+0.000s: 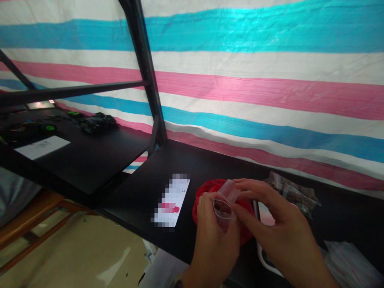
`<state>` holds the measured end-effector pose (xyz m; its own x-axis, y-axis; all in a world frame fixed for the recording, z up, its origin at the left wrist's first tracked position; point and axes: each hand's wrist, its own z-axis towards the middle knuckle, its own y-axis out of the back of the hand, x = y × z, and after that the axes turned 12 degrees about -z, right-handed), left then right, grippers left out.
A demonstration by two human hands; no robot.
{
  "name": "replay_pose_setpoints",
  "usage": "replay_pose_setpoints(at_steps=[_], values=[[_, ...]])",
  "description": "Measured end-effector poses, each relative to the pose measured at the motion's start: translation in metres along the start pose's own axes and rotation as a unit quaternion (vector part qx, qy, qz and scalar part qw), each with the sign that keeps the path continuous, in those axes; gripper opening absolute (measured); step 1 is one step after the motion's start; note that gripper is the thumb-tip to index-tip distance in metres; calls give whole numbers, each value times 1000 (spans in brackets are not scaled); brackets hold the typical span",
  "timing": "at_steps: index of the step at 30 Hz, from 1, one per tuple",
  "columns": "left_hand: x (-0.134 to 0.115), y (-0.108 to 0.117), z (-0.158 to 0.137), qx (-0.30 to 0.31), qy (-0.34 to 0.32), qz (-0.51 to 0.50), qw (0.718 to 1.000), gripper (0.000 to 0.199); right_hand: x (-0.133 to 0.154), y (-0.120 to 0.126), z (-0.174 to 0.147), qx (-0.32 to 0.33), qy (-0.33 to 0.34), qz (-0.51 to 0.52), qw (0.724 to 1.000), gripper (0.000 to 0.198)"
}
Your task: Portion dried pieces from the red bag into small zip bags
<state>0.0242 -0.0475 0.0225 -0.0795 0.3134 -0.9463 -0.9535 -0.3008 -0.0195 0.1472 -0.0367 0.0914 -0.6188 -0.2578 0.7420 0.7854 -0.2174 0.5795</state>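
Observation:
My left hand (214,240) is wrapped round a small clear plastic bag (223,218), its mouth held open in a round loop. Something brownish shows inside, too unclear to name. My right hand (276,224) pinches the bag near its rim, thumb at the opening and fingers on a clear, curled plastic part (229,191). Whether that part belongs to the same bag, I cannot tell. Under and behind both hands lies a crumpled red plastic bag (207,188). A white-rimmed tray or case (264,260) is partly hidden beneath my right hand.
Filled clear bags (295,192) lie behind my right hand on the black table (180,156). More flat clear bags (351,262) are at lower right. A phone-like lit screen (172,202) lies left. Beyond the black metal post (147,72) stand toy-like vehicles (97,122) and a paper (43,147).

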Motion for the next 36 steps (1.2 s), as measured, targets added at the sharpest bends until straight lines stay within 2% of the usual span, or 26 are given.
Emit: replay_pose_setpoints(at_steps=[2,4,5,7,9,10,12,13,14,16,17,21,24,28,31,33,36], values=[[-5,8,1,9,17,-58,998,9,-5,5,0,-39,-37,18,998,32],[-7,17,-2,-28,-12,-89,996,11,-10,11,0,-55,-76,21,995,39],[-5,21,-5,-53,-41,-94,993,16,-13,12,1,-36,-88,16,995,37],[1,21,-16,-83,-88,-95,988,27,-20,10,2,48,-87,-6,995,26],[10,12,-32,-26,-117,-84,989,24,-29,2,4,141,-65,-48,987,17],[13,4,-40,9,-101,-59,993,18,-33,-3,5,175,-55,-76,980,19],[17,-11,-52,8,-41,6,999,6,-42,-14,6,200,-54,-135,969,26],[18,-16,-54,8,-22,34,999,17,-45,-19,7,204,-54,-157,965,28],[19,-18,-55,20,-11,59,998,27,-49,-22,8,203,-52,-172,963,29],[23,-14,-50,102,-23,107,989,31,-53,-25,10,190,-48,-191,962,29],[25,-9,-47,111,-32,137,984,33,-55,-25,11,178,-48,-199,963,30],[39,10,-36,93,-58,231,967,46,-64,-28,15,126,-60,-220,965,34],[43,12,-33,87,-46,254,962,43,-71,-32,17,88,-73,-247,962,32],[39,8,-29,38,-15,202,978,37,-71,-36,17,107,-55,-274,954,32],[34,6,-24,12,60,97,993,30,-64,-37,15,139,-47,-270,952,34],[31,6,-20,-12,107,19,994,23,-59,-37,14,153,-59,-249,954,33],[27,8,-13,-49,124,-76,988,18,-53,-38,13,177,-69,-201,961,32]])
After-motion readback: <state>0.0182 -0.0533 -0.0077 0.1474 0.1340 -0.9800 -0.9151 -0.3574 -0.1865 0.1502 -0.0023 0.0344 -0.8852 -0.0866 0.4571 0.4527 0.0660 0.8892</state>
